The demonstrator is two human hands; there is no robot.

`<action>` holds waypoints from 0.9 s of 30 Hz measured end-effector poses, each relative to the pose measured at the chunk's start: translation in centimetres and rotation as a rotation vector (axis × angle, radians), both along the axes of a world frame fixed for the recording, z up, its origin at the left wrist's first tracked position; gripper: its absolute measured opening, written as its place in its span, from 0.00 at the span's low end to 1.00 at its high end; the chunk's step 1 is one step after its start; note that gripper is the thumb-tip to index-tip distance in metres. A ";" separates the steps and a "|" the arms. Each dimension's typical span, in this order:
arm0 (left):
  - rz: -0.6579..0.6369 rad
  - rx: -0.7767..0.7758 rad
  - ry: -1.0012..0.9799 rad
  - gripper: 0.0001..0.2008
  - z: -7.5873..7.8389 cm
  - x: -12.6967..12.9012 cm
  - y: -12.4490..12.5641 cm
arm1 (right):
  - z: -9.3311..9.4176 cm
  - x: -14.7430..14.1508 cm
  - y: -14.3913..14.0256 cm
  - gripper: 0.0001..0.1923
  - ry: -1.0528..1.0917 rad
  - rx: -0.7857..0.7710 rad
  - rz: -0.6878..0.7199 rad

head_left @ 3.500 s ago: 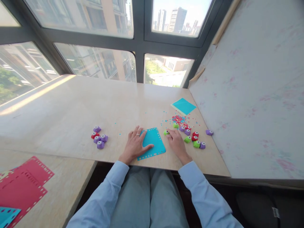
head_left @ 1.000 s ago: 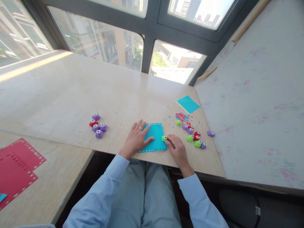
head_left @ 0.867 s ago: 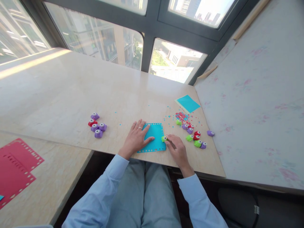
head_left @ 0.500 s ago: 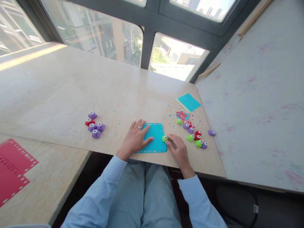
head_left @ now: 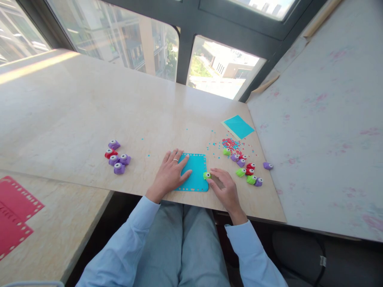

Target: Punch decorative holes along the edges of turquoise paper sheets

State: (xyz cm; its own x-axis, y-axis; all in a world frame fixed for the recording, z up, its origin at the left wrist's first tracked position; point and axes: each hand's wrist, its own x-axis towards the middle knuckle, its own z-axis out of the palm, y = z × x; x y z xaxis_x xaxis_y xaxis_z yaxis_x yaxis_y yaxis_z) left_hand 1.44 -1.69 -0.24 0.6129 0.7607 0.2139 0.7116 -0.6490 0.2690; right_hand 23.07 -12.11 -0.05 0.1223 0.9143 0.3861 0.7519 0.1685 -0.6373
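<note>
— Fingers (head_left: 214,178) of the right hand (head_left: 225,189) are pinched round a small green punch (head_left: 206,175), seated on the right edge of the teal sheet (head_left: 194,171), toward its near corner. What's the left hand (head_left: 169,174) doing?

— It lies flat, fingers spread, pressing the left part of the sheet down; it grips nothing.

— So which step is this?

— Punching along the right border, I'd judge. Holes already line the edges, and the punch sits low on that side.

— And the next move?

— Probably a firm squeeze, then a slide along the edge by one spacing, with the flat hand keeping the sheet from creeping.

— How much room is there?

— The sheet's near edge lies close to the near edge of the table (head_left: 89,119), so the right wrist hangs past it. To the right, a cluster of green, red and purple punches (head_left: 247,171) lies near, with scattered confetti (head_left: 230,144) and a teal paper stack (head_left: 238,126) farther off. To the left, open tabletop runs to a purple and red group of punches (head_left: 116,157), well apart. Far side is bare up to the window.
</note>
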 end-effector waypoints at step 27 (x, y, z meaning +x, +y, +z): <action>0.003 -0.017 -0.056 0.35 -0.2 0.0 0.0 | -0.2 -0.1 0.2 0.12 0.002 -0.013 -0.026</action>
State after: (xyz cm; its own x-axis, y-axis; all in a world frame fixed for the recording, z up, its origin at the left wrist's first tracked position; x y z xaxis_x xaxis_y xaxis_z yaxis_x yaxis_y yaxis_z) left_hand 1.49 -1.69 -0.41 0.5980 0.7664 0.2344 0.6973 -0.6417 0.3194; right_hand 22.97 -11.96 -0.20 0.1467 0.9159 0.3736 0.7545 0.1406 -0.6411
